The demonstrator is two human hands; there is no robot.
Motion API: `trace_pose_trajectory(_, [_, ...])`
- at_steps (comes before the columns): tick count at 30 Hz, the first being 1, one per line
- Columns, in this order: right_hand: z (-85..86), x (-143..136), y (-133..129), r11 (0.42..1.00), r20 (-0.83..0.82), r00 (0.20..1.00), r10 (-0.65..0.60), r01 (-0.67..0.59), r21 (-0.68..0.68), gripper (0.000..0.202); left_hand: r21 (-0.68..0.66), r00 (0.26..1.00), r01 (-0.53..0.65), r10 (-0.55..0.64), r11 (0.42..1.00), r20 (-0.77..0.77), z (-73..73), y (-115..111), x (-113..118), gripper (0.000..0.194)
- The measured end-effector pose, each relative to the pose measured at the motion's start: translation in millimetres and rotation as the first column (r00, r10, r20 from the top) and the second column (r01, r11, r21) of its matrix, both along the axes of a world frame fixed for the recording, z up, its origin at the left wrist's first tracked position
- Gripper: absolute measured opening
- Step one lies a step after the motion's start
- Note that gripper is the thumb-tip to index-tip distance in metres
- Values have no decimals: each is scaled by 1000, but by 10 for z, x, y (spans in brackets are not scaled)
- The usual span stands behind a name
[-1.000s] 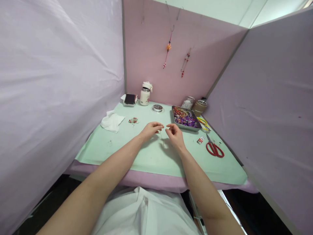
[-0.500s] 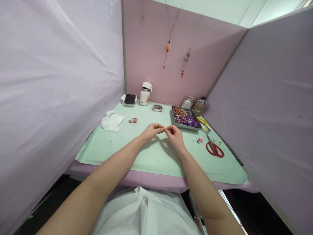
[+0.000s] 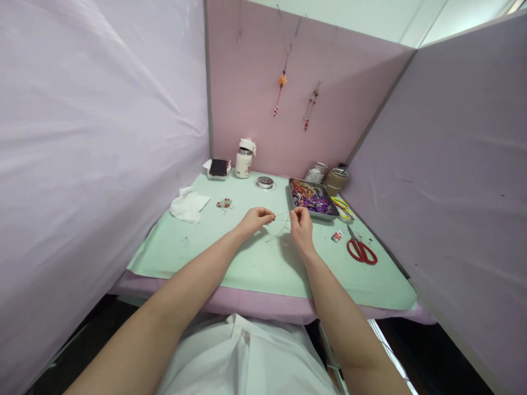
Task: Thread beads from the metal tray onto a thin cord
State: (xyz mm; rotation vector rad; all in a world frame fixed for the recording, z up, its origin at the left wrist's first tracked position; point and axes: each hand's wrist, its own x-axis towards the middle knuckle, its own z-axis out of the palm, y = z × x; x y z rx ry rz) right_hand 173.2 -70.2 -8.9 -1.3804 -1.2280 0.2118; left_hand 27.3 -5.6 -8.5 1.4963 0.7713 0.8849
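White bottle point(image 3: 244, 163) (lid open).

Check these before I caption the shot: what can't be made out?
All in the head view:
- What the left hand and right hand pinch: hidden by the fingers.
- The ends of the thin thread: too fine to trace.
- Bottom of the metal tray: covered by tangled beads.
- Print on the small packet: too small.
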Motion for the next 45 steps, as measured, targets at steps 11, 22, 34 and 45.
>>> trace_pose_trajectory(11, [-3,15,-8,997,0,997,-75,75,-10,15,-24,999,40,-41,999,-13,-7,7,-1,24])
trace_pose_trajectory(22, [-67,112,66,981,-184,983,13,-48,-189,15,-166,988,154,-149,974,47,69,-39,-38,29])
trace_pose_trajectory(34, [66,128,23,998,-159,987,-2,-7,-56,27,-325,972,216,-169,921,165,86,28,-96,28])
trace_pose_trajectory(45, [26,82,10,981,-31,993,115,-119,-156,30,-488,968,221,-131,844,213,101,12,-95,15])
